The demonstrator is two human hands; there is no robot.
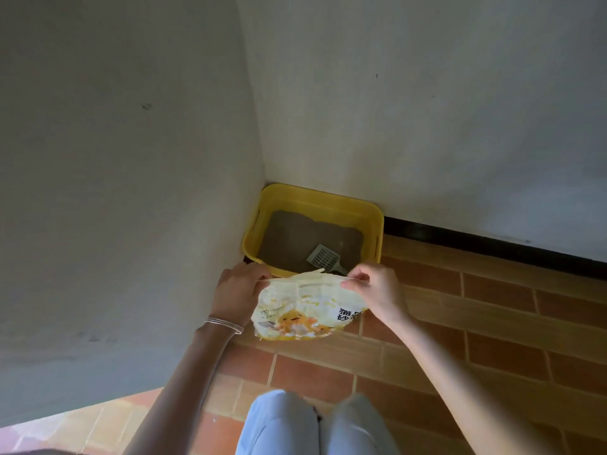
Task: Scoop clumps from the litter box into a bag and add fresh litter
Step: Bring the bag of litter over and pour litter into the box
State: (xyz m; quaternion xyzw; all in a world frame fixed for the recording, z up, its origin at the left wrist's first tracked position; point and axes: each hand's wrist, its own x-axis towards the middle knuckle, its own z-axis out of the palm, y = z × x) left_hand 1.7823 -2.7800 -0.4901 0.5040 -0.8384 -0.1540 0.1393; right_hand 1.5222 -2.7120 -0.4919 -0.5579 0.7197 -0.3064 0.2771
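Observation:
A yellow litter box (374, 221) sits in the corner of two white walls, holding grey-brown litter (295, 234). A grey slotted scoop (323, 257) lies in the litter near the box's front edge. Just in front of the box I hold a yellow-and-white printed litter bag (305, 313) above the floor. My left hand (238, 289) pinches the left end of the bag's top edge. My right hand (374, 290) pinches the right end. The top edge is stretched between both hands.
White walls close in on the left and behind the box, with a black baseboard (492, 244) along the back wall. Brown brick-pattern floor tiles (476, 323) spread to the right. My knees in light blue trousers (315, 425) are at the bottom.

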